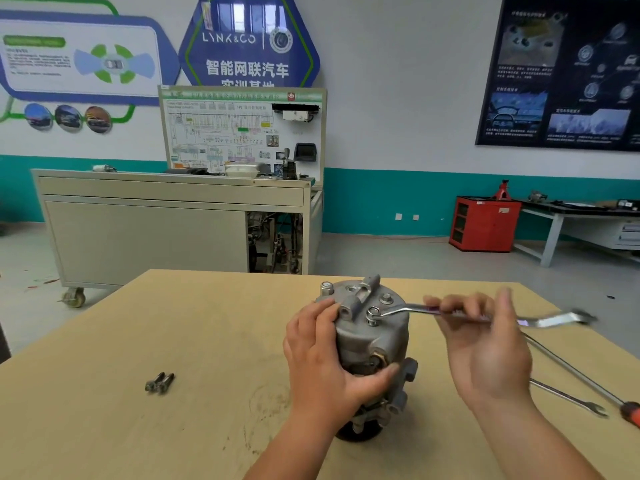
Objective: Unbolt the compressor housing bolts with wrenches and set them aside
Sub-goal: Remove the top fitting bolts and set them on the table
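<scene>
Two bare hands work at the compressor (372, 336), which stands upright near the middle of the wooden table (173, 323). The left hand (322, 362) grips the housing's left side, fingers curled over the top rim and thumb pressed across the front. The right hand (485, 344) holds a wrench (408, 309) by its shaft, fingers curled over it. The wrench's ring end sits on a bolt (373, 314) at the top's near edge. That hand and the wrench's right end are blurred. Two loose bolts (160, 382) lie touching, well to the left. A second wrench (571, 398) and a screwdriver (585, 379) lie on the right, partly hidden behind the right wrist. The frame edge cuts off the screwdriver's orange handle.
</scene>
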